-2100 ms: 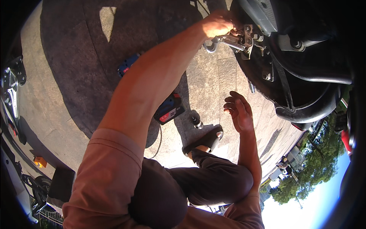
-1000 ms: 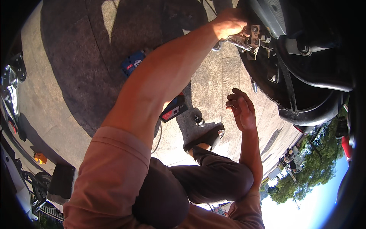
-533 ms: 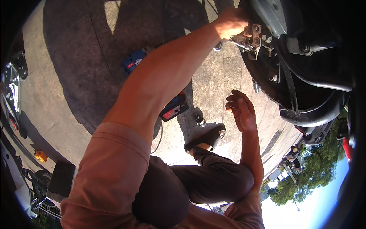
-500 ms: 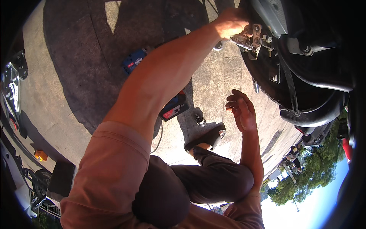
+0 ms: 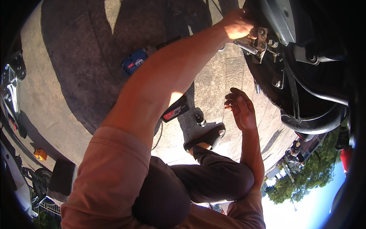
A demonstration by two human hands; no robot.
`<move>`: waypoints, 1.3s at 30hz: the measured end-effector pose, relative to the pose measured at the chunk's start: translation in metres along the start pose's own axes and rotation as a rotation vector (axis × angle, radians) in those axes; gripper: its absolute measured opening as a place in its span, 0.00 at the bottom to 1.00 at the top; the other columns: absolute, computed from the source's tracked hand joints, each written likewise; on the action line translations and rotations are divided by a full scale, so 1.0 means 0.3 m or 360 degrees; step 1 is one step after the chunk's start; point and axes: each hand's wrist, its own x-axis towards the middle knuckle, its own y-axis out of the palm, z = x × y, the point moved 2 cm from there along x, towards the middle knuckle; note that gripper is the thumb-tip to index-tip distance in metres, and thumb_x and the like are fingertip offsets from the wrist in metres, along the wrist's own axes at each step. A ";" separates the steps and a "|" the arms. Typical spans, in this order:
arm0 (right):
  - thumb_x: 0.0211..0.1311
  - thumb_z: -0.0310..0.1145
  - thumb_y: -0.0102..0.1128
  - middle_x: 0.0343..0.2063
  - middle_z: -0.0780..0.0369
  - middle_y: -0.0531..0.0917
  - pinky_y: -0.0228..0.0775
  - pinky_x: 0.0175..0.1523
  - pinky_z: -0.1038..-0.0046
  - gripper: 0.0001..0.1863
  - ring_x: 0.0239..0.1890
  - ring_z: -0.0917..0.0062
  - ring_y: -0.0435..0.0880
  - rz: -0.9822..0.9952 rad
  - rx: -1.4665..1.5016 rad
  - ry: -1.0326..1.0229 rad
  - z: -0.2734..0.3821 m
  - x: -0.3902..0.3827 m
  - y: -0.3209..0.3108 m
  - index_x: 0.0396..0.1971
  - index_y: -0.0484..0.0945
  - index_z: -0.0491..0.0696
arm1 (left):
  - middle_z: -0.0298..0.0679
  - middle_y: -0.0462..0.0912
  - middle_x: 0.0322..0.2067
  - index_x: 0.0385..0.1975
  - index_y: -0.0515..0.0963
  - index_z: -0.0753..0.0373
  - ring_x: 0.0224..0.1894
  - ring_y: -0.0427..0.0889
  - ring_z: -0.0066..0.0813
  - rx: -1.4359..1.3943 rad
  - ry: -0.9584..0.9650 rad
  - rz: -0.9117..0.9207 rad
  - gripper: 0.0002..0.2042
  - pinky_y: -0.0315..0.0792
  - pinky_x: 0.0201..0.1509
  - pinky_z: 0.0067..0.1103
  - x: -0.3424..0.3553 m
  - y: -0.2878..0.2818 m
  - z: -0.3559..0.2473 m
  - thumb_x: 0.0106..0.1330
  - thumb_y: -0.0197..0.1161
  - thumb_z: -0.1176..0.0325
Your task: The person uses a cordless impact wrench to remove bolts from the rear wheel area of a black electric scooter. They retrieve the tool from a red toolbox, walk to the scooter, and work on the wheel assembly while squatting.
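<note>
My left hand reaches to the far right, its fingers closed at a metal bracket on the underside of a motorbike or scooter. The fingertips are in shadow behind the hand, and I cannot make out what they grip. A coil spring runs from beside the hand to the bracket. My right hand hovers above the pavement near the wheel, palm up, with fingers loosely bent and apart and nothing visible in it. Under my left forearm lies a blue power tool, partly covered, with a black and red battery pack.
A small metal socket lies on the stone paving near my sandalled foot. At the left stand another vehicle's metal parts, an orange box and a dark block. Trees show at lower right.
My left hand has shifted slightly to the right along with the view of the bracket and spring. The right hand keeps nearly the same place and shape.
</note>
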 end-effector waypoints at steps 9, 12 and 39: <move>0.70 0.36 0.44 0.42 0.57 0.79 0.72 0.43 0.72 0.20 0.39 0.74 0.81 -0.0032 0.0019 -0.0079 0.013 -0.041 -0.021 0.56 0.66 0.40 | 0.37 0.75 0.28 0.40 0.72 0.60 0.26 0.77 0.32 -0.0373 -0.0197 0.0407 0.07 0.72 0.27 0.28 0.041 -0.096 0.046 0.66 0.52 0.67; 0.70 0.36 0.45 0.42 0.56 0.79 0.72 0.43 0.73 0.20 0.39 0.74 0.81 -0.0074 0.0013 -0.0049 0.004 -0.064 -0.031 0.55 0.66 0.40 | 0.37 0.76 0.29 0.39 0.73 0.58 0.29 0.77 0.33 -0.0556 -0.0317 0.0424 0.09 0.73 0.30 0.28 0.029 -0.095 0.054 0.67 0.51 0.62; 0.70 0.34 0.44 0.39 0.57 0.79 0.72 0.42 0.76 0.18 0.37 0.76 0.80 -0.0046 0.0071 -0.0059 -0.002 -0.062 -0.017 0.54 0.67 0.39 | 0.42 0.79 0.27 0.34 0.75 0.67 0.28 0.81 0.28 0.0941 -0.0747 -0.0510 0.07 0.80 0.34 0.21 -0.102 0.056 -0.110 0.65 0.57 0.70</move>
